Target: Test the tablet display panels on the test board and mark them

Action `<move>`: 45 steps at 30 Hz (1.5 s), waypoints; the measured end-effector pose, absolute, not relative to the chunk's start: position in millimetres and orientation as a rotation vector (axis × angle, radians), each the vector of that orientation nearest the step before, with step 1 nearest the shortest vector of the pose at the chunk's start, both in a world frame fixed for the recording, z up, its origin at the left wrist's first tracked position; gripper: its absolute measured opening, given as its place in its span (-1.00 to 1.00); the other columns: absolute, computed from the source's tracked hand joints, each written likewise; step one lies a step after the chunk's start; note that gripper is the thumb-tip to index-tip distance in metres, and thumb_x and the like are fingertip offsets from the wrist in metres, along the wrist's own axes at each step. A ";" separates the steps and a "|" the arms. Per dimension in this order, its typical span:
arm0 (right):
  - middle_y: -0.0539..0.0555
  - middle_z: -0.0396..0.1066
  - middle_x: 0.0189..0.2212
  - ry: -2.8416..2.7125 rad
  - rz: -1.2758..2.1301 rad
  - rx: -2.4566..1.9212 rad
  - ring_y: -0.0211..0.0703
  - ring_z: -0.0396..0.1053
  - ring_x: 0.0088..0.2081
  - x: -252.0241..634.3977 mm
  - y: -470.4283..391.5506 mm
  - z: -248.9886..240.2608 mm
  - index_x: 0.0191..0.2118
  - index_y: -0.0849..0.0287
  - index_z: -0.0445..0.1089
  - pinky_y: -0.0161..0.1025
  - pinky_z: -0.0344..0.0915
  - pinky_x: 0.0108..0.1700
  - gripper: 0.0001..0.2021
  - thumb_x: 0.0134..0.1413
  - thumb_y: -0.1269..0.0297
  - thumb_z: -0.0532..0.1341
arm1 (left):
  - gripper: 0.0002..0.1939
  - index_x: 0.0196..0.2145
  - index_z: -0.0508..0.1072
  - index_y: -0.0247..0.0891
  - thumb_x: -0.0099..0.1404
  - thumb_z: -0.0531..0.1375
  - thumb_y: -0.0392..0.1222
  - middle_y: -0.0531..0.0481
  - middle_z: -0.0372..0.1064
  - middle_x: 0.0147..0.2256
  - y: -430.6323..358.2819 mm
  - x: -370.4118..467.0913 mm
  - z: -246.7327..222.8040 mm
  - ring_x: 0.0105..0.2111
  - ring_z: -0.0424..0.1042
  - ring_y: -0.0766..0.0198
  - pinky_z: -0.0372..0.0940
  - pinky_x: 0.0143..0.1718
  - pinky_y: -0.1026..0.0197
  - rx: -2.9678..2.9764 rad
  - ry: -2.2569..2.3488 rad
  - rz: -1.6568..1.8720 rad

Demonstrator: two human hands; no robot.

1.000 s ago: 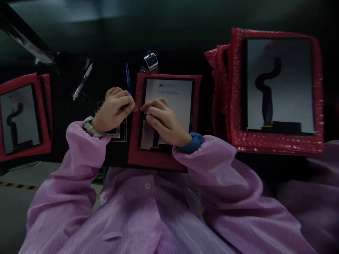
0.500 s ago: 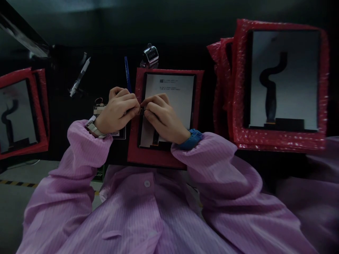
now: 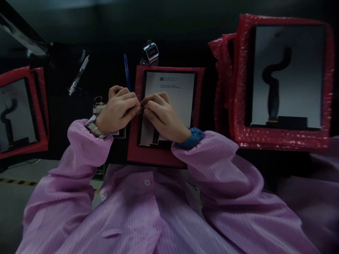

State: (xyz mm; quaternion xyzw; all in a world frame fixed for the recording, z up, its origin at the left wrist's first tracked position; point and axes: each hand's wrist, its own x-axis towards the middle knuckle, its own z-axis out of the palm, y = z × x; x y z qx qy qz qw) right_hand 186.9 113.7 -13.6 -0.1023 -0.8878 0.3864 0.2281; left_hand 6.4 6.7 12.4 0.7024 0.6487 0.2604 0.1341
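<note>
My left hand [image 3: 118, 110] and my right hand [image 3: 165, 114] meet fingertip to fingertip over the left edge of a display panel [image 3: 181, 102]. The panel lies back side up on a red foam sheet [image 3: 156, 156]. Between thumb and forefinger, my right hand pinches the end of a flat ribbon cable [image 3: 142, 109], most of it covered by that hand. The left thumb and forefinger are pressed together at the same end; what they grip is too small to make out. A small circuit board [image 3: 98, 106] with a thin red wire sits partly under my left hand.
A stack of red bubble-wrap sheets [image 3: 239, 135] with another panel [image 3: 304, 77] stands at right; a similar panel [image 3: 22, 106] lies far left. A blue pen [image 3: 127, 72], a white pen [image 3: 79, 75] and a metal tally counter [image 3: 150, 53] lie behind. Someone's sleeve [image 3: 304, 201] shows at right.
Both hands keep the same pinch at the panel's edge with hardly any movement. The view has shifted slightly, so the stack at right appears a little higher and farther right.
</note>
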 end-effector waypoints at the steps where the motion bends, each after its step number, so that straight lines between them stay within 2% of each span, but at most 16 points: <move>1: 0.13 0.42 -0.07 -2.449 1.067 -0.279 -0.01 0.23 0.02 187.0 114.1 -13.8 -0.30 0.12 0.28 0.02 0.22 0.16 -0.75 0.44 0.21 -0.01 | -0.69 -0.36 0.44 -0.20 0.46 0.01 -0.07 0.01 0.42 -0.36 6.8 6.4 12.4 -0.20 0.38 0.12 0.08 0.17 -0.17 2.028 1.886 0.750; 11: 0.14 0.42 -0.05 -2.456 1.028 -0.245 0.00 0.23 0.04 187.6 115.7 -17.1 -0.29 0.12 0.29 0.01 0.24 0.15 -0.75 0.44 0.19 0.03 | -0.59 -0.38 0.50 -0.18 0.46 0.07 0.12 0.03 0.45 -0.38 7.4 5.2 10.3 -0.19 0.40 0.12 0.05 0.19 -0.17 2.002 1.897 0.813; 19: 0.15 0.43 -0.06 -2.416 1.032 -0.225 0.00 0.25 0.04 187.1 116.0 -17.3 -0.23 0.13 0.37 0.02 0.27 0.14 -0.73 0.44 0.12 0.05 | -0.59 -0.34 0.52 -0.22 0.47 0.08 0.11 0.00 0.47 -0.32 6.8 5.2 15.2 -0.15 0.42 0.15 0.11 0.16 -0.09 2.011 1.910 0.841; 26: 0.15 0.44 -0.07 -2.403 1.081 -0.255 -0.01 0.26 0.04 186.5 112.8 -15.4 -0.18 0.13 0.39 0.01 0.26 0.15 -0.63 0.46 0.00 -0.02 | -0.64 -0.32 0.51 -0.19 0.41 0.17 0.15 0.01 0.46 -0.31 11.3 5.9 11.7 -0.13 0.44 0.12 0.14 0.19 -0.12 1.956 1.995 0.817; 28: 0.15 0.44 -0.07 -2.349 1.092 -0.300 -0.03 0.28 0.03 187.4 112.7 -15.1 -0.11 0.13 0.38 0.03 0.25 0.16 -0.59 0.48 -0.03 -0.08 | -0.56 -0.28 0.50 -0.20 0.43 0.12 0.24 -0.04 0.45 -0.25 8.3 4.2 13.9 -0.08 0.42 0.09 0.18 0.17 -0.11 1.995 2.056 0.944; 30: 0.14 0.43 -0.08 -2.272 1.092 -0.373 -0.04 0.31 0.02 188.6 113.8 -15.1 -0.03 0.11 0.37 0.05 0.25 0.16 -0.55 0.48 -0.05 -0.14 | -0.50 -0.20 0.48 -0.22 0.48 0.02 0.26 -0.10 0.44 -0.19 -1.8 5.9 17.4 -0.04 0.40 0.09 0.22 0.13 -0.08 1.981 2.197 1.258; 32: 0.14 0.43 -0.09 -2.198 1.086 -0.450 -0.05 0.33 0.00 189.5 115.8 -15.3 -0.01 0.08 0.36 0.04 0.27 0.14 -0.53 0.48 -0.08 -0.17 | -0.55 -0.17 0.44 -0.24 0.54 -0.03 0.16 -0.10 0.41 -0.20 -20.3 14.3 19.2 -0.10 0.40 0.16 0.27 0.02 0.01 1.834 2.374 1.628; 34: 0.14 0.44 -0.10 -2.139 1.077 -0.521 -0.06 0.34 -0.02 189.8 117.9 -15.1 -0.04 0.07 0.36 0.03 0.29 0.11 -0.52 0.48 -0.10 -0.18 | -0.68 -0.22 0.41 -0.24 0.56 0.01 -0.01 -0.03 0.36 -0.31 -44.5 29.2 16.1 -0.27 0.38 0.26 0.28 -0.19 0.15 1.652 2.518 1.762; 36: 0.14 0.45 -0.12 -2.096 1.068 -0.578 -0.07 0.36 -0.05 189.7 119.4 -14.1 -0.08 0.09 0.36 0.04 0.29 0.10 -0.51 0.48 -0.10 -0.18 | -0.77 -0.25 0.40 -0.23 0.54 0.04 -0.12 0.02 0.31 -0.39 -68.9 45.9 7.6 -0.41 0.30 0.30 0.22 -0.35 0.21 1.644 2.622 1.503; 38: 0.13 0.45 -0.15 -2.057 1.069 -0.624 -0.06 0.37 -0.08 189.5 120.0 -12.6 -0.11 0.11 0.37 0.06 0.28 0.10 -0.49 0.48 -0.10 -0.19 | -0.82 -0.13 0.43 -0.25 0.51 0.06 -0.16 -0.02 0.35 -0.36 -87.7 58.7 -3.7 -0.39 0.33 0.24 0.23 -0.33 0.19 1.739 2.682 1.052; 40: 0.13 0.44 -0.18 -2.018 1.088 -0.655 -0.06 0.36 -0.09 189.5 120.1 -11.1 -0.13 0.11 0.39 0.06 0.28 0.10 -0.48 0.47 -0.11 -0.19 | -0.72 0.05 0.42 -0.30 0.50 0.05 -0.16 -0.08 0.39 -0.30 -97.9 65.0 -13.5 -0.32 0.38 0.16 0.26 -0.25 0.15 1.809 2.674 0.686; 42: 0.12 0.43 -0.21 -1.965 1.099 -0.673 -0.06 0.36 -0.12 189.5 120.3 -10.3 -0.15 0.10 0.40 0.04 0.29 0.08 -0.47 0.47 -0.12 -0.18 | -0.64 0.16 0.40 -0.29 0.50 0.02 -0.18 -0.10 0.39 -0.28 -100.7 65.8 -19.0 -0.31 0.38 0.12 0.26 -0.21 0.13 1.836 2.649 0.491; 45: 0.11 0.43 -0.21 -1.893 1.086 -0.671 -0.07 0.37 -0.13 189.7 122.3 -10.7 -0.17 0.11 0.39 0.01 0.30 0.04 -0.47 0.47 -0.12 -0.18 | -0.59 0.19 0.44 -0.25 0.49 -0.01 -0.23 -0.12 0.35 -0.28 -98.5 63.2 -19.8 -0.32 0.35 0.10 0.25 -0.23 0.11 1.868 2.653 0.341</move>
